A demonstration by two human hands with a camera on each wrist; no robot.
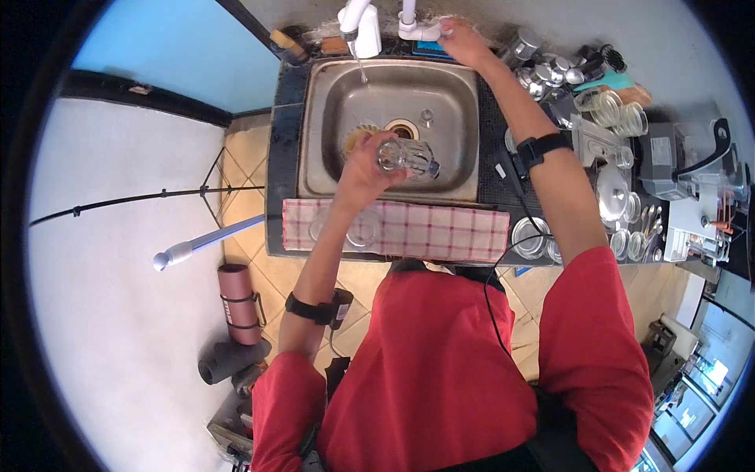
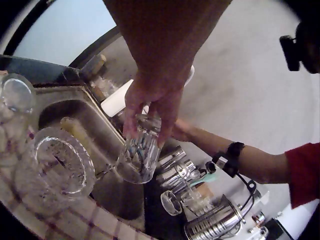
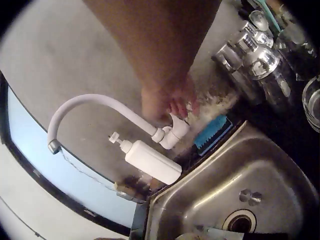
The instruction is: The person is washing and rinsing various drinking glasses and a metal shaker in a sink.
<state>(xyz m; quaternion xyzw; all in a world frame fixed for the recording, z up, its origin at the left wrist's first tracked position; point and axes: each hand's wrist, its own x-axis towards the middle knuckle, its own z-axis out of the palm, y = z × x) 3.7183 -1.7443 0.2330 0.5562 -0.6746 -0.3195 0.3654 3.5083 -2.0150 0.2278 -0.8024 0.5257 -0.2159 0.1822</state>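
The left hand [image 1: 368, 175] grips a clear ribbed glass [image 1: 405, 156], tilted on its side over the metal sink [image 1: 346, 94]. In the left wrist view the left hand [image 2: 154, 102] has its fingers round one end of the glass [image 2: 139, 157]. Reaching to the wall, the right hand [image 1: 465, 43] holds the handle of the white tap [image 1: 421, 31]. The right wrist view shows the right hand [image 3: 170, 102] with fingers curled at the handle, and a thin stream running from the spout [image 3: 54, 146].
A white pump bottle [image 3: 154, 162] and a blue brush [image 3: 214, 131] stand behind the sink. Clear glassware [image 1: 363, 228] rests on the checked cloth [image 1: 440, 232] in front. Metal shakers, jars and lids [image 1: 612, 193] crowd the right counter. A small clear piece [image 1: 426, 118] lies in the sink.
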